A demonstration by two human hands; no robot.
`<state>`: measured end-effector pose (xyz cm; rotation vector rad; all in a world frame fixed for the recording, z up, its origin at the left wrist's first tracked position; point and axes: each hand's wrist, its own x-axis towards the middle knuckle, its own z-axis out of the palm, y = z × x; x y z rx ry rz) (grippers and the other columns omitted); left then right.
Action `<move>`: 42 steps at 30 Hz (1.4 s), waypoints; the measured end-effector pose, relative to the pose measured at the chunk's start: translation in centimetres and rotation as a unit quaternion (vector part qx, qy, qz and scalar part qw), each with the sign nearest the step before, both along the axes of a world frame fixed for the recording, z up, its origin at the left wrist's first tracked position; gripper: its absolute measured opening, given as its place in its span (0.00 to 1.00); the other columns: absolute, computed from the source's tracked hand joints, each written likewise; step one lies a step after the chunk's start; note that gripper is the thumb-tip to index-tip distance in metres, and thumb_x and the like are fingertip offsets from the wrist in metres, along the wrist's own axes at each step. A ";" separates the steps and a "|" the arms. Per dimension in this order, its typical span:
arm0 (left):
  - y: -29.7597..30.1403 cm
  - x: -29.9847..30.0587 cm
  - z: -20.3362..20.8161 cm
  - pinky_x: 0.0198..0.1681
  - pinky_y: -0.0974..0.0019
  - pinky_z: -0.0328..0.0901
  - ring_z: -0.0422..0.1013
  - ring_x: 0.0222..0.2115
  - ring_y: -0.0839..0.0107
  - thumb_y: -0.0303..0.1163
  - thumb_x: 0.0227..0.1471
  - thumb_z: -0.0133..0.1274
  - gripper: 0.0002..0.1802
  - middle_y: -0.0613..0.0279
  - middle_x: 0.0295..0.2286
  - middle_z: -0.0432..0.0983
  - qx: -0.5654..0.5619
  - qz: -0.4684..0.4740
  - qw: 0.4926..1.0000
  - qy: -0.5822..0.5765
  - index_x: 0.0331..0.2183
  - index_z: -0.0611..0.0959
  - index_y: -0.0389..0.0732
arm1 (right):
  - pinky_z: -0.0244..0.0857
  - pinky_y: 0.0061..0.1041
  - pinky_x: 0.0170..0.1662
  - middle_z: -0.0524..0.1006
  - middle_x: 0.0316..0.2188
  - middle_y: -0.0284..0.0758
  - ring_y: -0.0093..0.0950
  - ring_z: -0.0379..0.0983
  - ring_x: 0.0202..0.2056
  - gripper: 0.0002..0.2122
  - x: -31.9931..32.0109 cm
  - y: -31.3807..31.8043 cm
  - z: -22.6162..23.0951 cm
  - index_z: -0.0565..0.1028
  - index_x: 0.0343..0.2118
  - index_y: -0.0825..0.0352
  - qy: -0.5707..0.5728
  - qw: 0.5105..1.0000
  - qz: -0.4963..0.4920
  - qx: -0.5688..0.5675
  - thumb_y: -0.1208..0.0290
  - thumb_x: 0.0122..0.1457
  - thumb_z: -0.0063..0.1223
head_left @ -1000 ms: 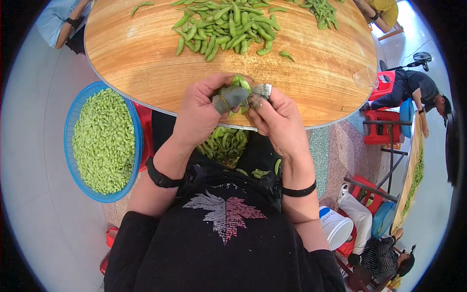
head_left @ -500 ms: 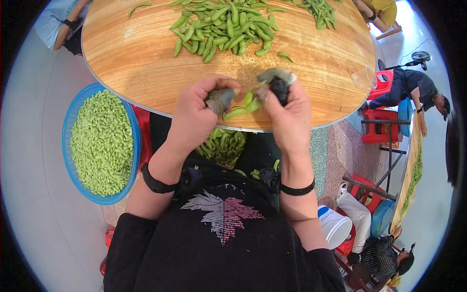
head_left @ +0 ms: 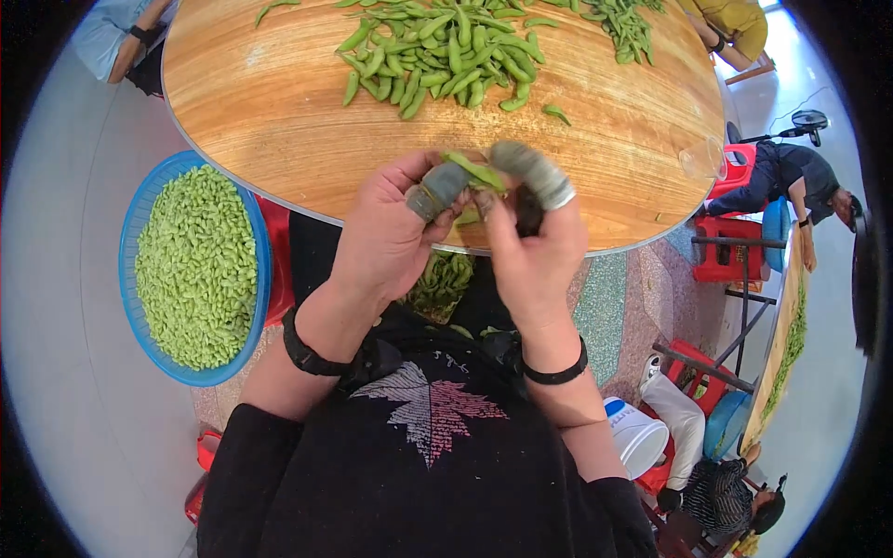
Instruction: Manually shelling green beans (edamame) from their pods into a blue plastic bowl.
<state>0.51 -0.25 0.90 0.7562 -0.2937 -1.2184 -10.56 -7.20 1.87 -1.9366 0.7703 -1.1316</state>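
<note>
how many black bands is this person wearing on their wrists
2: one black band around the wrist of the left hand, and a second band around the wrist of the right hand. Any under the sleeves would be hidden.

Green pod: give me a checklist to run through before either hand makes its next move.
1. Green pod steadied by the left hand: ok, at its thumb and fingers.
2. Right hand gripping the pod: cannot tell; its fingers are close in and partly blurred.
3. Both hands free: not ok, the pod is between them.
4. Left thumb protected: ok, it wears a grey cover.
5. Pod pile clear of the hands: ok, farther up the table.
6. Shelled beans inside the blue basket: ok.
</note>
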 end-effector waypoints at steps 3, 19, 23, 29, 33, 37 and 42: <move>-0.1 0.3 0.7 0.18 0.83 0.50 0.63 0.21 0.86 0.27 0.51 0.51 0.09 0.69 0.25 0.72 -0.021 -0.018 1.000 -0.005 0.37 0.77 0.37 | 0.63 0.14 0.31 0.75 0.30 0.32 0.15 0.66 0.26 0.17 -0.1 -0.1 0.2 0.68 0.43 0.70 -0.086 0.988 0.022 0.129 0.86 0.49 0.52; 0.0 1.2 -0.1 0.28 0.78 0.60 0.66 0.27 0.83 0.27 0.52 0.49 0.09 0.68 0.28 0.74 0.060 0.004 0.978 -0.201 0.36 0.77 0.35 | 0.65 0.18 0.34 0.75 0.24 0.31 0.17 0.71 0.29 0.12 -1.1 -4.6 2.1 0.72 0.40 0.70 0.021 0.970 0.096 0.222 0.79 0.51 0.52; 0.5 0.9 0.6 0.31 0.77 0.61 0.65 0.28 0.84 0.28 0.53 0.48 0.10 0.72 0.26 0.71 0.029 -0.190 0.872 -0.450 0.38 0.77 0.36 | 0.66 0.36 0.31 0.75 0.24 0.49 0.42 0.74 0.29 0.09 -0.7 -10.3 1.1 0.74 0.35 0.68 0.380 0.907 -0.144 -0.112 0.72 0.51 0.50; 0.4 1.0 1.3 0.27 0.79 0.59 0.63 0.23 0.84 0.31 0.53 0.49 0.16 0.73 0.25 0.69 0.047 -0.144 0.898 -0.414 0.44 0.76 0.38 | 0.59 0.27 0.19 0.73 0.17 0.37 0.28 0.67 0.16 0.07 -2.0 -9.0 -0.6 0.73 0.32 0.69 0.209 0.972 0.033 0.106 0.72 0.53 0.48; -0.1 1.4 1.3 0.19 0.84 0.50 0.57 0.19 0.91 0.33 0.51 0.53 0.15 0.75 0.25 0.72 0.028 -0.089 0.984 -0.152 0.42 0.78 0.39 | 0.40 0.09 0.12 0.64 0.15 0.22 0.09 0.50 0.11 0.06 -2.5 -5.0 1.3 0.72 0.34 0.69 -0.071 0.773 0.255 0.576 0.75 0.55 0.46; -0.3 1.4 1.0 0.18 0.83 0.49 0.57 0.17 0.91 0.32 0.49 0.56 0.12 0.76 0.21 0.70 -0.003 -0.090 0.989 -0.121 0.37 0.79 0.40 | 0.42 0.09 0.14 0.62 0.16 0.22 0.09 0.51 0.14 0.05 -2.3 -3.6 1.5 0.70 0.34 0.67 -0.024 0.749 0.304 0.588 0.74 0.57 0.44; -0.3 1.1 -0.2 0.16 0.82 0.48 0.56 0.16 0.89 0.31 0.46 0.58 0.07 0.75 0.20 0.70 0.018 -0.034 0.998 -0.043 0.29 0.79 0.41 | 0.53 0.15 0.21 0.63 0.18 0.23 0.13 0.57 0.19 0.06 -2.4 -1.2 3.0 0.68 0.30 0.67 0.043 0.879 0.245 0.407 0.72 0.61 0.40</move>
